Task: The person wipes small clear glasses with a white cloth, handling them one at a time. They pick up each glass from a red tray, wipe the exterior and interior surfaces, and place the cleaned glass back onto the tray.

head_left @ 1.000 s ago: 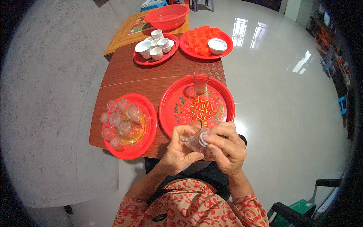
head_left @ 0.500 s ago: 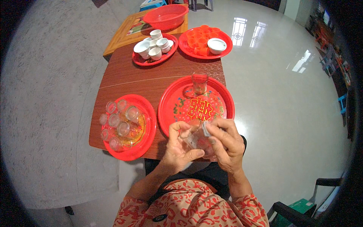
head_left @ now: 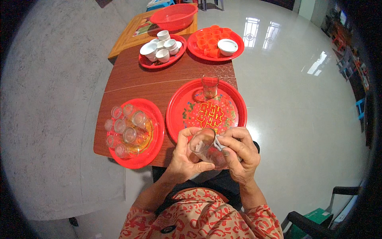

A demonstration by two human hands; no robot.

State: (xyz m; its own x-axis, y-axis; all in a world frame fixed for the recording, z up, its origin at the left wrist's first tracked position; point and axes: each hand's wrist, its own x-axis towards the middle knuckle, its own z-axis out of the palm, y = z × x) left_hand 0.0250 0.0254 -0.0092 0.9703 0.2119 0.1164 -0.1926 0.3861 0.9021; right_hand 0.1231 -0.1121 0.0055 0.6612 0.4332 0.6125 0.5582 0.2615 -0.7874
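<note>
A clear drinking glass (head_left: 203,144) is tilted in front of my body, its mouth toward the upper left. My left hand (head_left: 182,161) wraps round its left side, the thumb lying along the near side. My right hand (head_left: 243,156) pinches a small white cloth or tissue (head_left: 219,144) against the rim on the right. Just beyond my hands lies a large round red tray (head_left: 172,113) with a bright printed pattern. On its far part stands another clear glass (head_left: 210,86). To the left, several clear glasses (head_left: 129,134) stand on an oval red tray (head_left: 158,137).
Farther back on the brown table (head_left: 137,75), a red tray (head_left: 144,65) carries white cups (head_left: 162,55). Beside it, another red tray (head_left: 195,53) holds orange cups (head_left: 207,40) and a white bowl (head_left: 228,47). A red basin (head_left: 175,18) sits beyond, and a dark chair armrest (head_left: 310,225) is lower right.
The glass has turned in my hands, so its mouth shows more plainly. The white cloth has shifted slightly down along the rim with my right fingers.
</note>
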